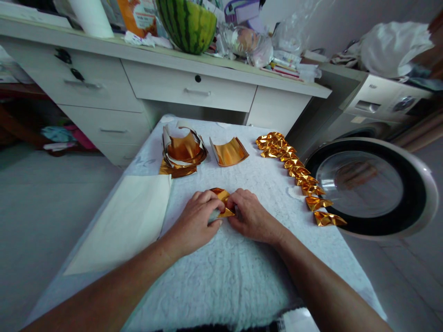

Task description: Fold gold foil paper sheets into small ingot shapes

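Observation:
My left hand and my right hand meet over the middle of the cloth-covered table. Between them is a sheet of gold foil paper, partly folded, its lower edge coming to a point. Fingers of both hands are closed on its two sides and cover much of it. Beyond them lies a curved stack of gold foil sheets. Left of that stands a rolled pile of gold foil paper with pale backing. A row of folded gold foil pieces runs down the table's right side.
A pale flat sheet covers part of the table's left side. Behind stands a white cabinet with a cut watermelon and clutter on top. At the right, a washing machine's open round door reaches close to the table edge.

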`<state>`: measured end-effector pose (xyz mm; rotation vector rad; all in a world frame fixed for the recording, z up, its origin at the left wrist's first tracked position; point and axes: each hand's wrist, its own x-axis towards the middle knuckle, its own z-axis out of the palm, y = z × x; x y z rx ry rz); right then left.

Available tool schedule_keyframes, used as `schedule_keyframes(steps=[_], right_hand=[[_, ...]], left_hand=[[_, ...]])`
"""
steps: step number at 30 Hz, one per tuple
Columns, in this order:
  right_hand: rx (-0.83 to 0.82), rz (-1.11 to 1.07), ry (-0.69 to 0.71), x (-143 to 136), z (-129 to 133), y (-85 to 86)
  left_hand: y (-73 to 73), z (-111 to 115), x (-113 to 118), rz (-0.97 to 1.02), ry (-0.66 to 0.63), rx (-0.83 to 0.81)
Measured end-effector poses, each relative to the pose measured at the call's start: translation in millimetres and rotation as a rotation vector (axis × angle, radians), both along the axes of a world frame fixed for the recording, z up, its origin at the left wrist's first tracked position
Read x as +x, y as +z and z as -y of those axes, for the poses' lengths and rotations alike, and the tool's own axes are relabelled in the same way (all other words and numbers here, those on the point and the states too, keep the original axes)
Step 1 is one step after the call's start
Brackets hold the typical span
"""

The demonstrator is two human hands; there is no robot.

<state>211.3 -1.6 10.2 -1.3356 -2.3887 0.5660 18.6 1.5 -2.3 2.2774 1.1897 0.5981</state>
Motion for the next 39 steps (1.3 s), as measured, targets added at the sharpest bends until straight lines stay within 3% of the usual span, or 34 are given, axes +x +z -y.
schedule_keyframes(steps=[14,28,39], right_hand=[[0.111,0.117,0.095,1.8,-0.4,5.0],[0.222,0.257,0.075,-2.9,1.3,3.5],[0.204,0.283,0.059,-3.1,0.8,5.4]], left_hand=[[1.4,-2.6,-3.9,-0.004,-0.062,0.087],[0.9,-3.4,-5.3,-0.059,-0.071,0.097],[3.8,-3.2,-1.3,-0.1,-0.077,0.214]])
